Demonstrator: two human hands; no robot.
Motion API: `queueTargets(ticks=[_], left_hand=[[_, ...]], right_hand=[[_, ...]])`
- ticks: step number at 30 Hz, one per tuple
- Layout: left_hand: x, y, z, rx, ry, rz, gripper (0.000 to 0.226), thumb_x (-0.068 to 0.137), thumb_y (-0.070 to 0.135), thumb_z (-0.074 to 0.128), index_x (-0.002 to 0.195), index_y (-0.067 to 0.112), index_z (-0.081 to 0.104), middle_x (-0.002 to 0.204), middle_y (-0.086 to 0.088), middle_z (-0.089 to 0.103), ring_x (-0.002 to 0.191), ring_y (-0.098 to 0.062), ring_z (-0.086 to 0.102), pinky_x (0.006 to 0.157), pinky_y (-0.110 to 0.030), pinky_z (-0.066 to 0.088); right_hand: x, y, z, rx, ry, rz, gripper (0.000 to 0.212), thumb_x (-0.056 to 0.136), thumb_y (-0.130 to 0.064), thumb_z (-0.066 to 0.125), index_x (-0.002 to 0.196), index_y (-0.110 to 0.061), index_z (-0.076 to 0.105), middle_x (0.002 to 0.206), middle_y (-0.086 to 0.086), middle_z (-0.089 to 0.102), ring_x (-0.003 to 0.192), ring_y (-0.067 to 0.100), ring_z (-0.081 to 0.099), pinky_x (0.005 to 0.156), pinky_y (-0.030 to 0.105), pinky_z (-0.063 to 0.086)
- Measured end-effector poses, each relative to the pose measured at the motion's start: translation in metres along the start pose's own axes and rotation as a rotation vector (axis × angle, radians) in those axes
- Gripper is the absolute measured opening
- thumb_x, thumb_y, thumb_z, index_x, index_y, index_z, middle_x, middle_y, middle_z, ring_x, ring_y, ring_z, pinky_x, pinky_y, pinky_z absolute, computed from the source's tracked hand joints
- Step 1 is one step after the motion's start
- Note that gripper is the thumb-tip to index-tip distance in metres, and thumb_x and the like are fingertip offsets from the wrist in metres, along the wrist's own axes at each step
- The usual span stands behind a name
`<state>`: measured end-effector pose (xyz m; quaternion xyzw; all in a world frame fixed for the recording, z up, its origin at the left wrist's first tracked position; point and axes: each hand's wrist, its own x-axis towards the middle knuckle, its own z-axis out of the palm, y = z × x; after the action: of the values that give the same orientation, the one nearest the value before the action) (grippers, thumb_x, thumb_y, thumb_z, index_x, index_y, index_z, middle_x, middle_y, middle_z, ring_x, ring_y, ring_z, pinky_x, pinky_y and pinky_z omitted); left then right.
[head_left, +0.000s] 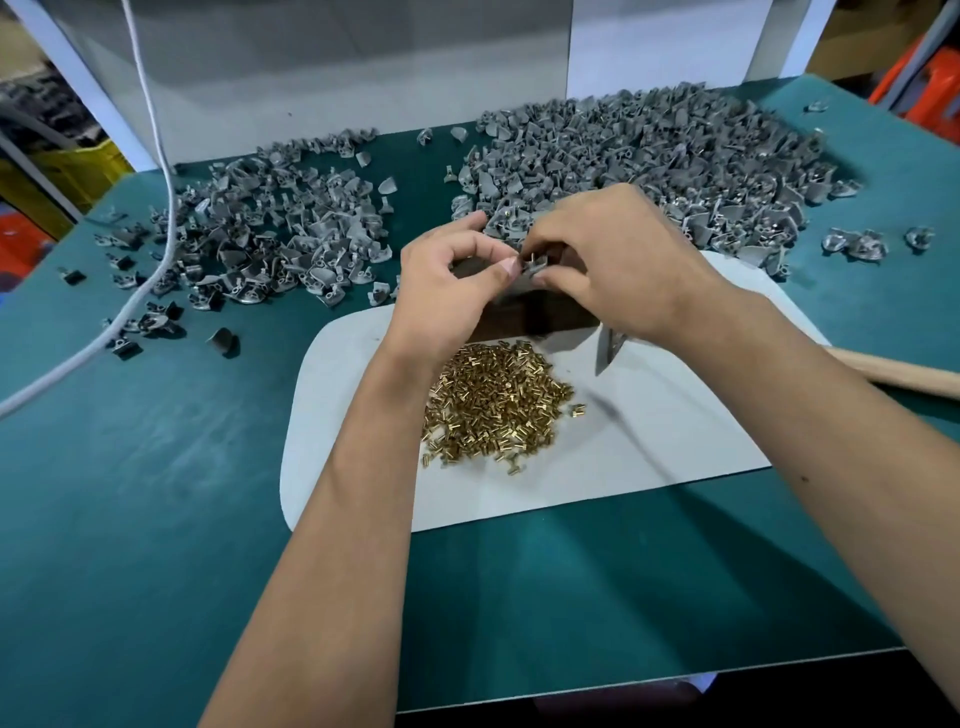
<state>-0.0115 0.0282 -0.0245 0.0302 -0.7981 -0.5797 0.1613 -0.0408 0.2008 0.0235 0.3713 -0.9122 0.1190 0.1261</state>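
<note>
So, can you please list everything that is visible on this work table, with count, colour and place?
held part: one, grey, between both hands
brass pins: a heap, too many to count, gold, on the white sheet
white sheet: one, white, middle of the table
left pile of parts: many, grey, far left
right pile of parts: many, grey, far right
cable: one, white, across the left side
wooden handle: one, light brown, right edge
table: one, green top
left hand: pinches the held part
right hand: pinches the held part
</note>
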Motion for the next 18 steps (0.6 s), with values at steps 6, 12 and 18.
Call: queueTargets(ticks=[6,12,18], left_hand=[[0.014,-0.026,-0.027,0.543,0.394,-0.129,0.010,0.091,0.026,0.072,0.100,0.030,0.075,0.112,0.006,0.072,0.128,-0.027,0.049,0.101,-0.035,0.040],[0.010,-0.050,-0.048,0.700,0.385,-0.233,0.031,0.090,0.017,0.060,0.116,0.026,0.073,0.113,-0.012,0.072,0.128,-0.043,0.043,0.096,-0.037,0.034],[0.009,-0.051,-0.051,0.647,0.458,-0.162,0.039,0.084,0.000,0.051,0.098,0.022,0.080,0.094,-0.006,0.076,0.108,-0.037,0.060,0.091,-0.038,0.051]], right_hand=[[0.012,0.007,0.003,-0.066,0.011,0.070,0.031,0.092,-0.048,0.067,0.099,-0.019,0.072,0.088,0.006,0.071,0.082,0.027,0.064,0.082,0.045,0.057],[0.039,0.023,0.016,-0.127,-0.021,0.121,0.043,0.093,-0.059,0.060,0.076,-0.020,0.059,0.077,0.010,0.064,0.075,0.032,0.061,0.073,0.041,0.054],[0.062,0.038,0.022,-0.216,0.064,0.351,0.052,0.085,-0.061,0.072,0.077,-0.010,0.069,0.067,0.010,0.062,0.070,0.031,0.063,0.074,0.043,0.057]])
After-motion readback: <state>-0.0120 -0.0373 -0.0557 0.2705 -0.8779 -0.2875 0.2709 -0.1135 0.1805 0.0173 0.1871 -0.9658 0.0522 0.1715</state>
